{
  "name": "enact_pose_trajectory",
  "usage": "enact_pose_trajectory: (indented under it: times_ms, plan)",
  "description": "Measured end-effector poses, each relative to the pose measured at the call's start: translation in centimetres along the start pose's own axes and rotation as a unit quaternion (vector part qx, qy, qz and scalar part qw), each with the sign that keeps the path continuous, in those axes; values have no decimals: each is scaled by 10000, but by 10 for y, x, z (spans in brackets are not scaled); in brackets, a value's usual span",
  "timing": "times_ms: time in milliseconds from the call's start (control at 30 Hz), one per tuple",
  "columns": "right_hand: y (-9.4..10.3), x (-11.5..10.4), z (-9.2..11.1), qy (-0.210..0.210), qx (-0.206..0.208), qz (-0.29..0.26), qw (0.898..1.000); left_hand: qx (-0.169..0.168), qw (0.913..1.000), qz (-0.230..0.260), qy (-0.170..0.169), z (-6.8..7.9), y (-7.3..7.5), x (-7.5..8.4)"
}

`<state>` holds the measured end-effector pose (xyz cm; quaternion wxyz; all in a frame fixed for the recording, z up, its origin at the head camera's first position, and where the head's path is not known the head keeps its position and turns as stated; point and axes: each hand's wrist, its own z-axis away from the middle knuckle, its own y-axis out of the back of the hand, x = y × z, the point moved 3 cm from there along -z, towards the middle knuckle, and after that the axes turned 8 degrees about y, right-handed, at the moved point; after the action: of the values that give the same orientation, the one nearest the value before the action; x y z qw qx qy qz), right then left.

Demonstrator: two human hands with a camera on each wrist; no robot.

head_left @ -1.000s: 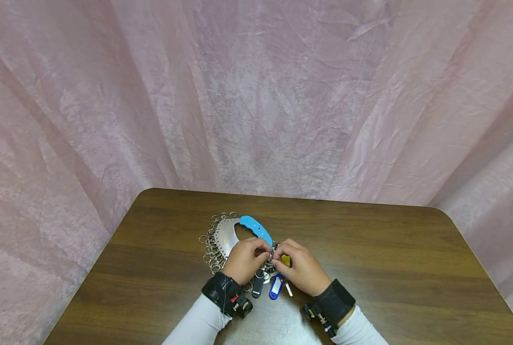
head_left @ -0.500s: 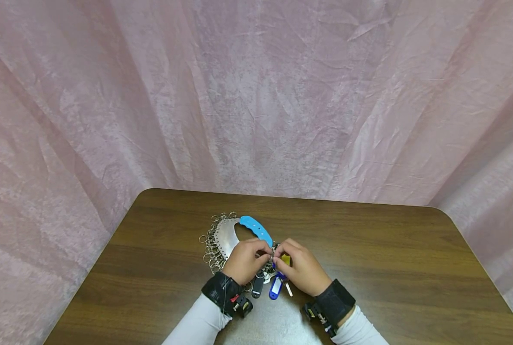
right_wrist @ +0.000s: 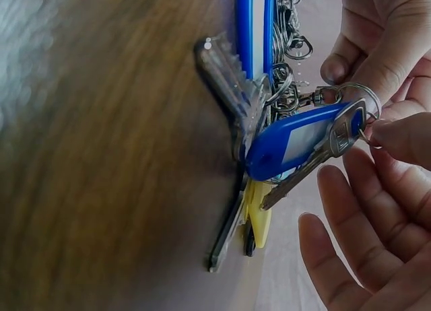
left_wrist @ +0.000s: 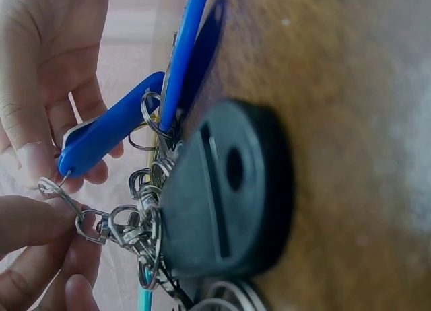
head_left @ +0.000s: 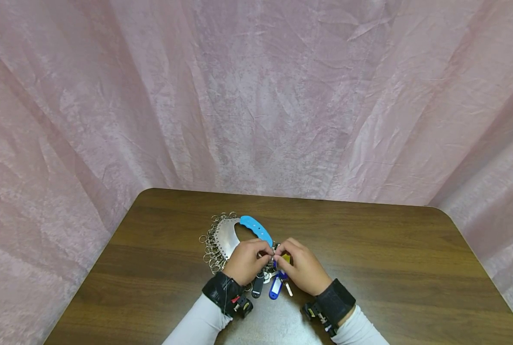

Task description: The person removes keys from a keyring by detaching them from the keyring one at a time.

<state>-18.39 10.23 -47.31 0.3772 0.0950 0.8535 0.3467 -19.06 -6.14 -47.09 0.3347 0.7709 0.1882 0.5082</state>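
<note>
My left hand (head_left: pixel 246 261) pinches a small metal split ring (right_wrist: pixel 369 95) between thumb and finger. A swivel clasp (left_wrist: pixel 94 227) links to that ring. Opposite, my right hand (head_left: pixel 304 268) pinches the same ring's edge with thumb and index finger, its other fingers spread loosely in the right wrist view. From the ring hang a blue key tag (right_wrist: pixel 303 141) with a white label and a silver key (right_wrist: pixel 343 132). Behind the hands lies a crescent-shaped metal key holder (head_left: pixel 226 237) with a light blue handle (head_left: pixel 255 228). Fingertips partly cover the ring.
Several split rings (head_left: pixel 213 256) line the key holder's outer edge. A black fob (left_wrist: pixel 215 190), another blue tag (head_left: pixel 275 286), a loose-hanging key (head_left: pixel 288 289) and a yellow tag (right_wrist: pixel 260 217) lie on the wooden table (head_left: pixel 390 249). A pink curtain (head_left: pixel 256 96) hangs behind.
My fingertips have come slightly closer together over the ring. A blue tag now shows beneath my right fingers. The key holder has stayed in place.
</note>
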Motion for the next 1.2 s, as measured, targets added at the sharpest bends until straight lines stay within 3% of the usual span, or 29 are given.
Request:
enact_pose_trajectory:
  times_ms: [167, 633, 933, 1200]
  plan:
    - [0, 0, 0, 14, 45, -6, 10000, 17, 10000, -25, -21, 0, -1, 0]
    - [0, -2, -1, 143, 34, -156, 9998, 103, 9993, -133, 322, -1, 0, -5]
    - [0, -2, -1, 152, 35, -197, 9997, 99, 9994, -118, 312, 0, 2, -3]
    - [-2, -1, 0, 153, 29, -155, 9998, 102, 9996, -264, 47, 1, 2, 0]
